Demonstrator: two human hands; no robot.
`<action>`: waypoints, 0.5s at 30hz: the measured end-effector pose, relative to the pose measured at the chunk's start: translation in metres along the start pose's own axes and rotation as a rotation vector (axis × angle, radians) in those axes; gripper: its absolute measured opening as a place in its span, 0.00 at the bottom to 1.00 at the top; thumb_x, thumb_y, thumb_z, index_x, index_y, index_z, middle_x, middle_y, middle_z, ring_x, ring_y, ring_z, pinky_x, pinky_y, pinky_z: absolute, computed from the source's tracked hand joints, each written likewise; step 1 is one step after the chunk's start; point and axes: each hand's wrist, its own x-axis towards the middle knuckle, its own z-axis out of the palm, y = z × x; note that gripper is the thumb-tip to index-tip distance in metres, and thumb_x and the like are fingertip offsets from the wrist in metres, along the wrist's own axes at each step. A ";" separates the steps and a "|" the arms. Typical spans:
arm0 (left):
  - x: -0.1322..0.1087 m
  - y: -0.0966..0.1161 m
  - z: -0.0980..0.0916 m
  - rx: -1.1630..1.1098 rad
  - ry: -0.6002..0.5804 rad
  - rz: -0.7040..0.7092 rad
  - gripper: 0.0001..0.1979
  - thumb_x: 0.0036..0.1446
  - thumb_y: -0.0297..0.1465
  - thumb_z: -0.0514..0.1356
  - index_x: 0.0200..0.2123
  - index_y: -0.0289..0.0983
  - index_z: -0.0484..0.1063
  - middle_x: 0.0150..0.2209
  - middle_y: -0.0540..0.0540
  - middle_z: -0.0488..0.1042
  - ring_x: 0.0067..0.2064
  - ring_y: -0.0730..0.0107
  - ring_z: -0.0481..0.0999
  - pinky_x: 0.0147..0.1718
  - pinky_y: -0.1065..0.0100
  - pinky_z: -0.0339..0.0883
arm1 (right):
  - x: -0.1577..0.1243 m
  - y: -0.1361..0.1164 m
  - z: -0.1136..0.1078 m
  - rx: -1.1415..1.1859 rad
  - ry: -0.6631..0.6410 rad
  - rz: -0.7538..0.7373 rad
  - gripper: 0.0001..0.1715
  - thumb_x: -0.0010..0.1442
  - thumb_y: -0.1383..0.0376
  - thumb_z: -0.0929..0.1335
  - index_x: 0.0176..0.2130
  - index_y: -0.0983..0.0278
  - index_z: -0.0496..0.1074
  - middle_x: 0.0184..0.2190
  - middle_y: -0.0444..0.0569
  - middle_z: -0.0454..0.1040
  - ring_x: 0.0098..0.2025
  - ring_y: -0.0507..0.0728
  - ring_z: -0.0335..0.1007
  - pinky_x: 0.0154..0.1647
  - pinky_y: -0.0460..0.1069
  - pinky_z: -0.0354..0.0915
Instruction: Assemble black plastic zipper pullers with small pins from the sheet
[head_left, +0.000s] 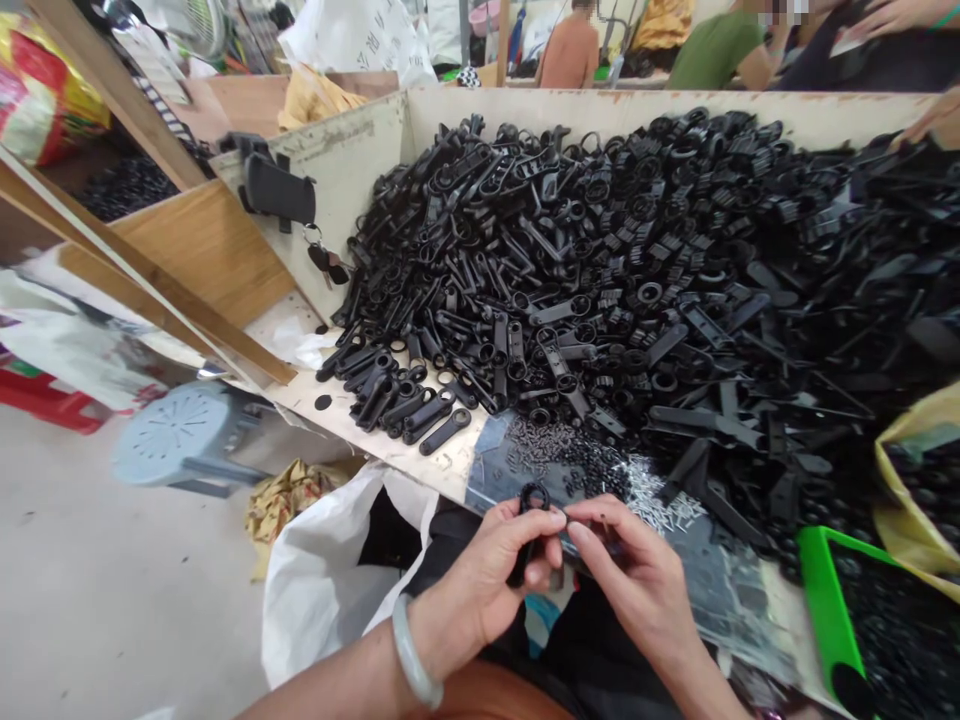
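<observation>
My left hand (480,575), with a pale bangle (414,650) at the wrist, is closed around a black plastic part with a ring-shaped end (534,495). The ring sticks up above the fingers, and the lower body is partly hidden by them. Thumb and fingertips of my right hand (637,575) are pinched together right beside that part. Whatever lies between them is too small to make out. Just beyond the hands, on a dark sheet (487,465), lie small grey pieces (536,445), tiny black pieces (592,465) and silver pins (667,500).
A large heap of black plastic parts (517,240) fills the wooden-walled bench. Similar long parts (444,432) lie at its left front. A green tray (817,580) of small black pieces stands at right. A white sack (307,580) and blue stool (176,430) are at left. Other people sit behind.
</observation>
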 end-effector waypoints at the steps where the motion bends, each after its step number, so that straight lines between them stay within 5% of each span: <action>1: 0.000 0.000 0.000 -0.005 -0.006 -0.002 0.16 0.40 0.33 0.74 0.22 0.35 0.70 0.17 0.53 0.70 0.16 0.84 0.58 0.20 0.75 0.46 | -0.001 0.001 -0.001 -0.008 -0.004 -0.014 0.07 0.66 0.61 0.71 0.41 0.60 0.79 0.29 0.47 0.76 0.25 0.53 0.71 0.24 0.46 0.67; 8: -0.001 -0.001 0.001 -0.035 -0.037 -0.077 0.14 0.43 0.32 0.74 0.22 0.35 0.71 0.19 0.53 0.68 0.18 0.83 0.57 0.21 0.73 0.47 | -0.004 0.005 -0.004 -0.080 0.022 -0.108 0.05 0.64 0.65 0.72 0.42 0.59 0.79 0.27 0.44 0.75 0.24 0.52 0.70 0.24 0.46 0.67; 15: -0.005 -0.001 -0.003 0.069 -0.095 -0.098 0.10 0.48 0.34 0.69 0.26 0.34 0.74 0.22 0.49 0.72 0.20 0.79 0.63 0.23 0.72 0.53 | -0.007 0.007 -0.004 -0.113 0.021 -0.020 0.04 0.65 0.63 0.69 0.40 0.60 0.75 0.24 0.43 0.74 0.20 0.51 0.66 0.20 0.45 0.64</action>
